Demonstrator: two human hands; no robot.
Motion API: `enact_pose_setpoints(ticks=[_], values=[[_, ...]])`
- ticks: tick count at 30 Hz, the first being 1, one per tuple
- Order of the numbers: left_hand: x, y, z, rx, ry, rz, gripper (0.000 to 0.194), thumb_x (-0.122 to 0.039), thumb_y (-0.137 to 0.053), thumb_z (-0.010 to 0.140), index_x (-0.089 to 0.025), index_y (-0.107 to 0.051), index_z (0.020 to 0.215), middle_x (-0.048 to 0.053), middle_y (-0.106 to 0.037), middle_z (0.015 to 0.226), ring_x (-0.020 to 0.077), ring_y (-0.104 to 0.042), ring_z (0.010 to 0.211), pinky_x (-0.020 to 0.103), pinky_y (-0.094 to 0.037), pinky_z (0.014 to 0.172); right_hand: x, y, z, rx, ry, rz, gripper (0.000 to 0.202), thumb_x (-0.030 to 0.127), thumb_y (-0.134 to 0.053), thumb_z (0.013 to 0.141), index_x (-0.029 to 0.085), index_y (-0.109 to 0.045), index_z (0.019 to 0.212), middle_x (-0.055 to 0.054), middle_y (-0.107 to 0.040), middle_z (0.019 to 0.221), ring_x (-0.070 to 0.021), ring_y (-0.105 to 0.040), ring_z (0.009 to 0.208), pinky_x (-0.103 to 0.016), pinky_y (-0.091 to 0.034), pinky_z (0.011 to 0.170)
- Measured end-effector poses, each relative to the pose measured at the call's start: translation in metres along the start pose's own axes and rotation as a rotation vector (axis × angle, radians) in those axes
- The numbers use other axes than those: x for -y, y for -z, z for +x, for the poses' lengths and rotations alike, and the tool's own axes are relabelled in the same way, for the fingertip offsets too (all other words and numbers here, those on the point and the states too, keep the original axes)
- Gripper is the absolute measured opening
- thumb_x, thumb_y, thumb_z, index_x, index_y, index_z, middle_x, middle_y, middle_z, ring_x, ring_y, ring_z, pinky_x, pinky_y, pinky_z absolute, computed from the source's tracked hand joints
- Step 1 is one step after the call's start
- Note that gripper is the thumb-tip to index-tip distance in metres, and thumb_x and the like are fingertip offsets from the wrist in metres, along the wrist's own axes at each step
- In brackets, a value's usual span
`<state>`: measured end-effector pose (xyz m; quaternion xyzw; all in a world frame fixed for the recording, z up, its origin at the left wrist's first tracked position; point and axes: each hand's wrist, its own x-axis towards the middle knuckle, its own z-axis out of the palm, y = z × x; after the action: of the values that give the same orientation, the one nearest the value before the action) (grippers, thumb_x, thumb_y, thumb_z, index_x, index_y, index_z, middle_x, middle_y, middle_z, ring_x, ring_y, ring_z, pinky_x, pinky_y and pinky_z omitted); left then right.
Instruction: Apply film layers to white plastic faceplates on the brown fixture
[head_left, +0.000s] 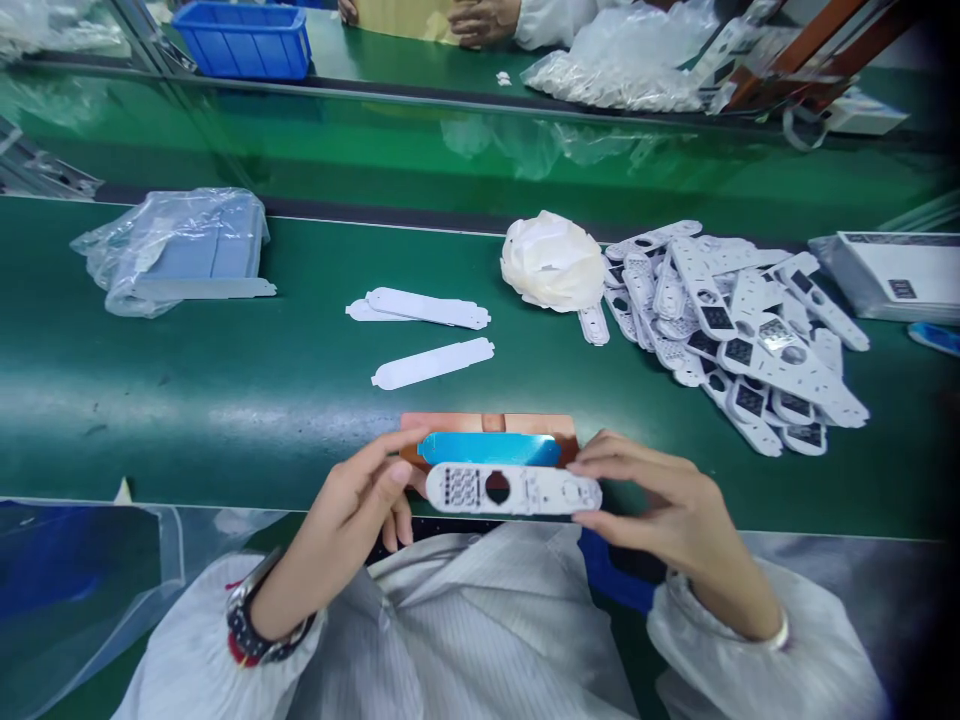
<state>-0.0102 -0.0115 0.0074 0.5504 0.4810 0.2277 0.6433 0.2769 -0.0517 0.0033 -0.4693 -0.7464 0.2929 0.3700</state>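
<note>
My right hand (574,490) pinches one white panel (536,490) over the bench's (300,400) near edge; whether my left hand (367,492) grips its other end, I can't tell. Beyond are one blue strip (487,449), one partly hidden block (450,422), three white strips (433,364), uncountable heaped panels (739,330).

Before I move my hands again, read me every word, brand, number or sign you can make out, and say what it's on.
No text can be read in this view.
Held white panel: small dark marks, too small and blurred to read.
Pile of similar panels: dark grids and marks, too small to read.
Dark label on the white package: too small to read.
</note>
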Motion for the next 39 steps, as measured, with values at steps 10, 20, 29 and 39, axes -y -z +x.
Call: enact_pose_setpoints(ticks=[10,20,29,39], values=[[-0.001,0.008,0.022,0.058,-0.052,0.327,0.041,-0.03,-0.053,0.086,-0.026,-0.049,0.128,-0.009,-0.041,0.053,0.0082,-0.039,0.046,0.019,-0.031,0.046,-0.022,0.001,0.02,0.065,-0.028,-0.136,0.025,0.021,-0.071,0.076,0.024,-0.065,0.1,-0.005,-0.06,0.09,-0.019,-0.054,0.084,-0.034,-0.048,0.068],[0.001,0.003,0.028,-0.012,-0.067,0.344,0.038,-0.027,-0.057,0.081,-0.02,-0.062,0.117,-0.008,-0.037,0.053,0.0088,-0.036,0.048,0.021,-0.03,0.048,-0.021,-0.002,0.02,0.086,-0.092,-0.183,0.021,0.024,-0.07,0.078,0.024,-0.066,0.099,-0.005,-0.058,0.091,-0.0194,-0.051,0.086,-0.034,-0.046,0.068],[0.0,0.003,0.028,-0.016,-0.057,0.367,0.031,-0.028,-0.058,0.081,-0.017,-0.067,0.108,-0.008,-0.036,0.053,0.008,-0.034,0.046,0.021,-0.029,0.046,-0.025,-0.003,0.017,0.083,-0.135,-0.204,0.022,0.027,-0.069,0.078,0.024,-0.066,0.1,-0.005,-0.055,0.09,-0.0194,-0.05,0.086,-0.034,-0.047,0.07],[-0.001,0.004,0.031,0.013,-0.069,0.419,0.03,-0.031,-0.058,0.084,-0.019,-0.067,0.109,-0.008,-0.039,0.053,0.0089,-0.039,0.046,0.021,-0.034,0.047,-0.018,0.002,0.014,0.098,-0.162,-0.256,0.018,0.029,-0.064,0.084,0.024,-0.066,0.101,-0.005,-0.054,0.088,-0.0192,-0.049,0.085,-0.034,-0.047,0.069]])
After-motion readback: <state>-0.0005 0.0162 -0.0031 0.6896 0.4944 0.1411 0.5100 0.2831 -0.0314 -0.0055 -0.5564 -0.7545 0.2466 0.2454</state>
